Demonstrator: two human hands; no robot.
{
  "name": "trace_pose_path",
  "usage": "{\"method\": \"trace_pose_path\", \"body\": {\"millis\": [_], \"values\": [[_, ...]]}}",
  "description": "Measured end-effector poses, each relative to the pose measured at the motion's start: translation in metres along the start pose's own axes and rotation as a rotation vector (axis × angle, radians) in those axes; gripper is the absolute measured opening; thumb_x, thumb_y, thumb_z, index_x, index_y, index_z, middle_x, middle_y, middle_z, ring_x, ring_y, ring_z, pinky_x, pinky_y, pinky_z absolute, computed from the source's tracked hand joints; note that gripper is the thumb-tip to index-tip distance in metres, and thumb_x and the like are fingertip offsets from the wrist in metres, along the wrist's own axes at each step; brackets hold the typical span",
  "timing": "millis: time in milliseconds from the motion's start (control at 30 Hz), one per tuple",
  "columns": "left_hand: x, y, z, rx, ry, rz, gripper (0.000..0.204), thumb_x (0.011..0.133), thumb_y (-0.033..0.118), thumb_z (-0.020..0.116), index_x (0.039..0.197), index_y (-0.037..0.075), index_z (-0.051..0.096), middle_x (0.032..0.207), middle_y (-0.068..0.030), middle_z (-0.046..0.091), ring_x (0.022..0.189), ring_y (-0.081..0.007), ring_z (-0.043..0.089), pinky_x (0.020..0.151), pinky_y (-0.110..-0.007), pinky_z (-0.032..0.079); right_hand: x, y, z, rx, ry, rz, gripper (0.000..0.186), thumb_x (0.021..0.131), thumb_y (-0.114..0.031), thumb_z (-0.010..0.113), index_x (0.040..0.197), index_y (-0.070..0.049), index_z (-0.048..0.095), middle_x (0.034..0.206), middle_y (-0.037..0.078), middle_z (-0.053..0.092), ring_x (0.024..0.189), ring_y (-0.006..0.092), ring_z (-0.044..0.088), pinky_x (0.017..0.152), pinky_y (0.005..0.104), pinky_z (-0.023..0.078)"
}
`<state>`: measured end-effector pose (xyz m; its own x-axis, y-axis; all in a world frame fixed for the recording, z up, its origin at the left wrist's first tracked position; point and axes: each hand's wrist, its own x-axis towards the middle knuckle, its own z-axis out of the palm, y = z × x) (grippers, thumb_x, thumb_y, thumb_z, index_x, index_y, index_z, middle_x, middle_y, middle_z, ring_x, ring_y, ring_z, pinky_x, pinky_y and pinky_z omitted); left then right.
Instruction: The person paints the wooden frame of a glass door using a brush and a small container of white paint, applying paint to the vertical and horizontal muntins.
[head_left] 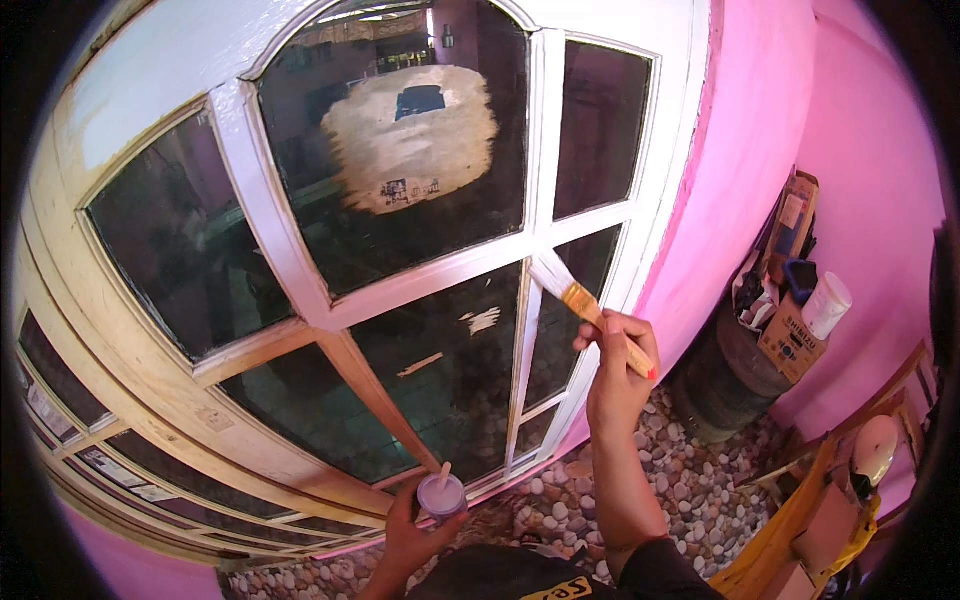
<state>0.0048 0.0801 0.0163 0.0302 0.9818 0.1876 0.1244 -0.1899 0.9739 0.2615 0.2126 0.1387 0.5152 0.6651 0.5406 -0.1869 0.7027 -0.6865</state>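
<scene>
A paintbrush (585, 303) with a wooden handle and pale bristles is gripped in my right hand (622, 362). Its bristle tips touch the white frame bar (532, 262) near a crossing of the bars. My left hand (415, 535) holds a small round paint cup (440, 494) low by the window, with a stick standing in it. The large wooden window frame (400, 290) is white at the upper right and along its middle crossbar. Bare or yellowish wood (365, 385) shows on the lower and left parts. Dark glass panes (430, 340) fill the frame.
Pink wall (870, 200) runs along the right. A dark drum (725, 370) carries a cardboard box (790, 340) and a white container (828, 305). Pebble-patterned flooring (570, 505) lies below. A wooden rack with yellow cloth (800, 530) stands at the lower right.
</scene>
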Motion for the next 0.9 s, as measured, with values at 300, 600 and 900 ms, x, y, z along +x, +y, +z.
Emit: {"method": "trace_pose_path", "body": {"millis": [300,600,900], "values": [[-0.004,-0.011,-0.004,0.045,0.038,0.043,0.069,0.075,0.019,0.090,0.129,-0.003,0.052,0.117,-0.0145,0.065,0.111,-0.0214,0.064,0.097,-0.035,0.050,-0.009,-0.015,0.004,-0.125,-0.037,-0.209,0.016,0.101,-0.011,0.060,0.107,0.003,0.059,0.092,0.017,0.070,0.079,0.0203,0.069,0.074,0.0332,0.057],[-0.009,-0.008,-0.010,0.017,0.029,-0.017,0.073,0.075,0.022,0.090,0.131,-0.001,0.050,0.121,-0.0148,0.063,0.112,-0.0228,0.063,0.098,-0.036,0.051,-0.030,-0.005,-0.007,-0.247,-0.044,-0.142,0.014,0.101,-0.010,0.059,0.106,0.003,0.059,0.088,0.016,0.069,0.077,0.0189,0.067,0.073,0.0303,0.054],[-0.017,-0.011,-0.018,-0.024,-0.029,-0.083,0.076,0.077,0.028,0.089,0.135,0.000,0.049,0.126,-0.0157,0.059,0.118,-0.0238,0.060,0.102,-0.037,0.048,-0.067,-0.033,0.031,-0.285,-0.364,-0.351,0.018,0.097,-0.005,0.061,0.112,0.003,0.057,0.095,0.018,0.067,0.080,0.0216,0.068,0.073,0.0329,0.055]]}}
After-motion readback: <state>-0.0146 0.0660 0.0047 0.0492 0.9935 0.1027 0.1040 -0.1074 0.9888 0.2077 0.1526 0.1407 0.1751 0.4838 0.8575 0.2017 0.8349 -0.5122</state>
